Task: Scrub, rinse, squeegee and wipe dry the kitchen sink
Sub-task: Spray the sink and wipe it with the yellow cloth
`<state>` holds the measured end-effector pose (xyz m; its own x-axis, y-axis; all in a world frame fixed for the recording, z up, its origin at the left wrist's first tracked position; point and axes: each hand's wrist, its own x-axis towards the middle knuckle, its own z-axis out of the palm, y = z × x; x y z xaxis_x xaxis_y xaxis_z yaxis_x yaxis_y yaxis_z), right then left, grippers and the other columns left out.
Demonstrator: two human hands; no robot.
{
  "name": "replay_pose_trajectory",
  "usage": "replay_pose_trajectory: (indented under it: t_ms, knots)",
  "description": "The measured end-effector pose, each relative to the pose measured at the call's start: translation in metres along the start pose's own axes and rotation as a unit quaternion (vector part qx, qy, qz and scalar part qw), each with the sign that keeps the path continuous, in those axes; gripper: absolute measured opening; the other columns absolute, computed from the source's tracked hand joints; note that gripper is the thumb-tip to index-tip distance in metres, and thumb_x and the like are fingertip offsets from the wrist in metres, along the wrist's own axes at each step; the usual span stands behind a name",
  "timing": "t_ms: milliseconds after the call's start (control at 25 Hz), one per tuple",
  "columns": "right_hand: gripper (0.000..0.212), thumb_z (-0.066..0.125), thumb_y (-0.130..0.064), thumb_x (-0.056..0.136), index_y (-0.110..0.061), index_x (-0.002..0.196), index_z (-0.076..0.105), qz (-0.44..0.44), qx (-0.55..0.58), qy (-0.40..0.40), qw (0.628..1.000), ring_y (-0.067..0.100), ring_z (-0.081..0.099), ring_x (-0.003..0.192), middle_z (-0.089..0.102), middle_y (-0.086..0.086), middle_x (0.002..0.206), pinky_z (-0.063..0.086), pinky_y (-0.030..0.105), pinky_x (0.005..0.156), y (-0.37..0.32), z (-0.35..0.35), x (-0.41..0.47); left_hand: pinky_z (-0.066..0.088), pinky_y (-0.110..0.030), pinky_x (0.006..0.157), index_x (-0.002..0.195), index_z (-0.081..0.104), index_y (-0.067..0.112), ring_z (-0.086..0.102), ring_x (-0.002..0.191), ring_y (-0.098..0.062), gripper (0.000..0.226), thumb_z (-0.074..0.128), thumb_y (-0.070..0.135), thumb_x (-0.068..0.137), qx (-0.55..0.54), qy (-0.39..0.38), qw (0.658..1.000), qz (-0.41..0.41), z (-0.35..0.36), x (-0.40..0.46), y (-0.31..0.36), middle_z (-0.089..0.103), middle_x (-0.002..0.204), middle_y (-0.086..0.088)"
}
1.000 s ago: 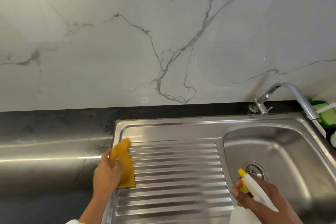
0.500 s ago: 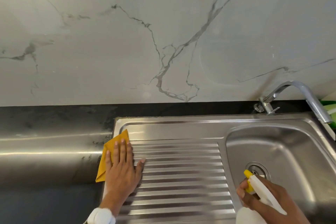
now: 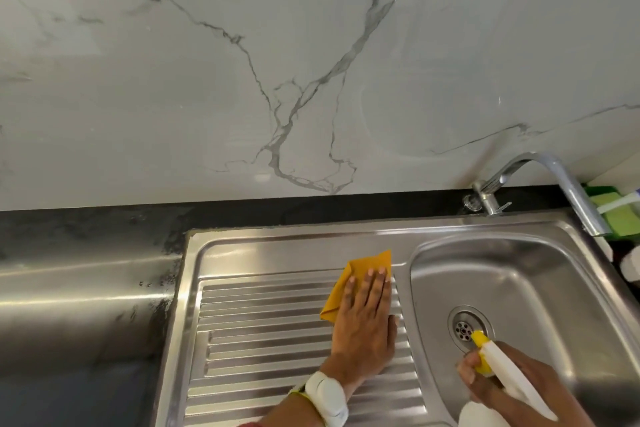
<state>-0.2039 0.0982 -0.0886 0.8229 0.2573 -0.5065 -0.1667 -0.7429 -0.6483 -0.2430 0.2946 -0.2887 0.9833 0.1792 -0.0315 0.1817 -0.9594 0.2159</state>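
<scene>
Biggest thing up top is the marble-look wall (image 3: 311, 62), pale grey with dark veins running through it, and right under it your dark desk (image 3: 86, 229) stretches off to the left with a shiny streak of light on it. Set into the desk is the stainless sink (image 3: 363, 236), which fills the lower right: ribbed drainboard (image 3: 263, 333) on the left side, round-cornered basin (image 3: 519, 288) on the right with the drain strainer (image 3: 465, 328) at the bottom of it. The chrome faucet (image 3: 561, 184) comes up from the back edge and arcs over the basin's far right corner, and just behind it there's something green (image 3: 616, 215) tucked in at the corner, can't really tell what. Your left hand (image 3: 363, 319) is flat on the right end of the drainboard, close to the ridge before the basin, fingers straight and together, pressing down on a yellow cloth (image 3: 360, 274) that sticks out past your fingertips and off to the left. White band (image 3: 327, 399) on that wrist. Your right hand (image 3: 512, 388) is over the near side of the basin, grip curled round the neck of a white spray bottle (image 3: 509, 374) with its yellow nozzle (image 3: 479, 340) pointing toward the drain.
</scene>
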Motion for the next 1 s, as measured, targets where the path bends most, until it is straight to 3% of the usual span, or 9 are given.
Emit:
replay_pose_trajectory:
  t_ms: [160,240,400,480,560,680,840,1000]
  knots:
    - [0.022,0.091,-0.014,0.075,-0.023,0.093,0.081,-0.012,0.002,-0.009,1.000,0.018,0.074,0.075,0.078,0.001,0.083,0.053,0.017,0.073,-0.008,0.002,-0.003,0.021,-0.052,0.118,0.161,0.033,0.013,0.023,0.157,-0.027,0.075,0.046,0.055,0.100,-0.026,-0.016,0.999,0.028,-0.001,-0.062,-0.019,0.018,0.172,-0.005]
    - [0.017,0.089,-0.017,0.077,-0.024,0.091,0.081,-0.021,-0.002,-0.021,1.000,0.016,0.073,0.074,0.078,0.000,0.083,0.054,0.023,0.079,-0.014,0.006,-0.005,0.025,-0.051,0.116,0.155,0.046,0.014,0.035,0.152,-0.026,0.076,0.043,0.066,0.098,-0.018,-0.019,0.999,0.029,-0.008,-0.101,-0.043,0.033,0.167,-0.004]
    - [0.013,0.087,-0.017,0.080,-0.024,0.086,0.079,-0.044,0.008,-0.037,0.998,0.017,0.072,0.073,0.076,0.000,0.082,0.055,0.033,0.081,-0.022,0.022,-0.008,0.010,-0.036,0.127,0.145,0.059,0.023,0.052,0.141,-0.022,0.060,0.039,0.060,0.103,0.027,-0.028,0.999,-0.016,-0.033,-0.148,-0.127,0.053,0.153,0.001]
    - [0.012,0.087,-0.021,0.081,-0.024,0.087,0.078,-0.050,-0.005,-0.038,0.998,0.017,0.073,0.073,0.076,-0.001,0.081,0.056,0.037,0.082,-0.021,0.027,-0.007,0.013,-0.033,0.128,0.145,0.057,0.027,0.056,0.137,-0.021,0.059,0.038,0.063,0.103,0.040,-0.046,0.998,-0.025,-0.040,-0.153,-0.151,0.052,0.153,0.006]
    - [0.012,0.088,-0.027,0.080,-0.027,0.085,0.077,-0.055,-0.014,-0.038,0.998,0.015,0.073,0.072,0.076,-0.003,0.080,0.055,0.034,0.081,-0.020,0.032,-0.007,0.014,-0.041,0.127,0.155,0.045,0.023,0.043,0.147,-0.025,0.072,0.039,0.070,0.101,0.051,-0.063,0.996,-0.035,-0.040,-0.147,-0.150,0.037,0.163,0.000]
    - [0.018,0.089,-0.041,0.074,-0.032,0.080,0.075,-0.078,-0.036,-0.025,0.996,0.009,0.070,0.069,0.073,-0.008,0.073,0.053,0.020,0.071,-0.021,0.041,-0.004,0.015,-0.055,0.122,0.161,0.030,0.013,0.023,0.157,-0.026,0.085,0.039,0.071,0.100,0.054,-0.046,0.997,-0.016,-0.038,-0.134,-0.130,0.022,0.171,-0.007]
    - [0.020,0.089,-0.040,0.074,-0.031,0.072,0.072,-0.093,-0.021,0.012,0.995,0.007,0.062,0.057,0.068,-0.003,0.062,0.048,0.014,0.060,-0.018,0.053,0.003,0.016,-0.053,0.122,0.164,0.018,0.014,0.014,0.159,-0.024,0.084,0.035,0.069,0.102,0.041,-0.056,0.997,-0.021,-0.042,-0.131,-0.153,0.007,0.174,-0.005]
    - [0.027,0.085,-0.047,0.077,-0.027,0.068,0.070,-0.122,-0.030,0.014,0.992,0.010,0.057,0.053,0.060,-0.006,0.053,0.045,0.018,0.054,-0.016,0.060,0.012,0.007,-0.051,0.129,0.165,-0.002,0.018,-0.010,0.160,-0.021,0.078,0.008,0.066,0.104,0.003,-0.009,0.972,-0.236,-0.049,-0.104,-0.203,-0.013,0.172,-0.002]
